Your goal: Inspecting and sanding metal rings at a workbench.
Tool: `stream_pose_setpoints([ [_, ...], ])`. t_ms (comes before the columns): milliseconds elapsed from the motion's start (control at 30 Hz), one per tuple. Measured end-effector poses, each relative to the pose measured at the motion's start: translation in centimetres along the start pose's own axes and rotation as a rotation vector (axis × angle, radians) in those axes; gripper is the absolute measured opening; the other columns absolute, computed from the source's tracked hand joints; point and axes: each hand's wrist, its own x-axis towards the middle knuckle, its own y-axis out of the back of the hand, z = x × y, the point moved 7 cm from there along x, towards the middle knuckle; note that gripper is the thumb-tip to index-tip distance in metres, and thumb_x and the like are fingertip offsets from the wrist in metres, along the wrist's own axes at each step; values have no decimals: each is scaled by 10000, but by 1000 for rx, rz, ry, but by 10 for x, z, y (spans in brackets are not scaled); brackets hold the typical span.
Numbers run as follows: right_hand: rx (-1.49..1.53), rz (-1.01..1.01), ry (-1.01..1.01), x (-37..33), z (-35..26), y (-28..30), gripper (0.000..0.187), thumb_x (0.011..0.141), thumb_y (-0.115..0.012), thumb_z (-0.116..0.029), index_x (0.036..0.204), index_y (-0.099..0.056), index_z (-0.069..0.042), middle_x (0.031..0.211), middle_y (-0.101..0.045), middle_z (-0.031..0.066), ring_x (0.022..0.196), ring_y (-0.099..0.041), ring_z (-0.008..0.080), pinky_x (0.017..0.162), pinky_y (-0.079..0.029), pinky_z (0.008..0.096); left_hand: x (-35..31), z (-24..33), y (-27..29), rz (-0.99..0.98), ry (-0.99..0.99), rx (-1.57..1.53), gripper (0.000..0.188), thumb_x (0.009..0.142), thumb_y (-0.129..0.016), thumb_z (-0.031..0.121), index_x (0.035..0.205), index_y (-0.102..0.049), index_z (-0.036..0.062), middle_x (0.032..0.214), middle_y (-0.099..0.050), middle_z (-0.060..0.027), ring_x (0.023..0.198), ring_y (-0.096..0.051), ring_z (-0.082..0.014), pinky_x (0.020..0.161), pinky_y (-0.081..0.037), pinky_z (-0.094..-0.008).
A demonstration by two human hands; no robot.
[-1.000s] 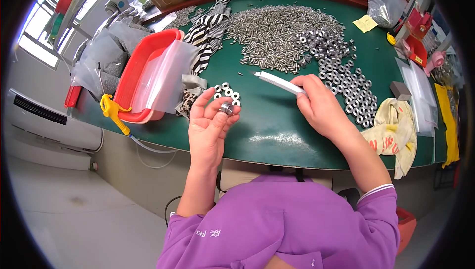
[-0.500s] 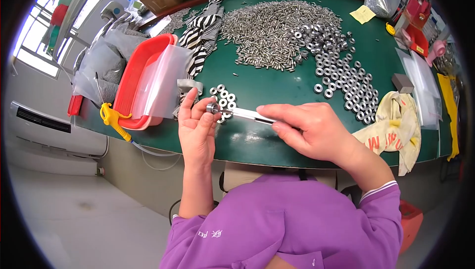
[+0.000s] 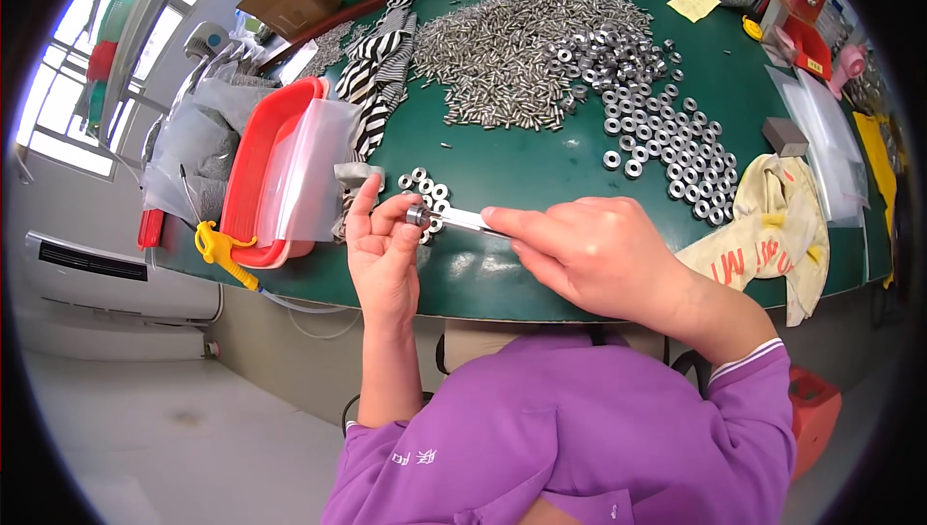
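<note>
- Head view: pinches 1 metal ring [image 3: 417, 216] in the left hand [image 3: 386, 259], otherwise half open, above the green table [image 3: 512, 166].
- Wraps the right hand [image 3: 603, 250] closed around 1 slim white tool [image 3: 463, 220], tip at the ring; cannot tell whether touching.
- Looks partway through work on this 1 ring; cannot sort others into done or left.
- Counts at least 7 loose rings [image 3: 439, 197] beside the left hand.
- Shows dozens in the ring spread [image 3: 673, 151], partly heaped, beyond exact count.
- Includes 1 uncountable pin pile [image 3: 512, 61], 1 red basin [image 3: 253, 168].

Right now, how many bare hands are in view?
2: the left hand pinches a silver, ring-shaped metal part, over the table's left half; the right hand grips a slim white tool pointed at it.
</note>
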Motion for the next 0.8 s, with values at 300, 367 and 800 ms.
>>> stream_pose_setpoints([
  [300, 424, -82, -325, -4, 19, -11, 259, 844, -572, -91, 1096, -632, -88, 713, -647, 103, 546, -610, 206, 532, -484, 299, -1, -7, -4, 21, -29, -89, 664, 813, -663, 18, 1365, -295, 15, 1073, -601, -109, 946, -588, -149, 840, -488, -270],
  [367, 589, -202, -519, -8, 26, -21, 259, 852, -558, -91, 1101, -630, -78, 735, -652, 104, 557, -615, 190, 537, -478, 289, -2, -9, -3, 28, -11, -107, 653, 821, -660, 35, 1365, -298, 21, 1079, -595, -97, 955, -584, -154, 842, -487, -275],
  [800, 207, 32, -122, -3, 14, -2, 227, 814, -605, -155, 1038, -614, -123, 653, -617, 70, 590, -615, 258, 520, -488, 374, 0, -11, 1, 37, 53, -189, 534, 850, -665, 167, 1300, -412, 30, 1032, -603, -64, 858, -585, -133, 772, -496, -253],
])
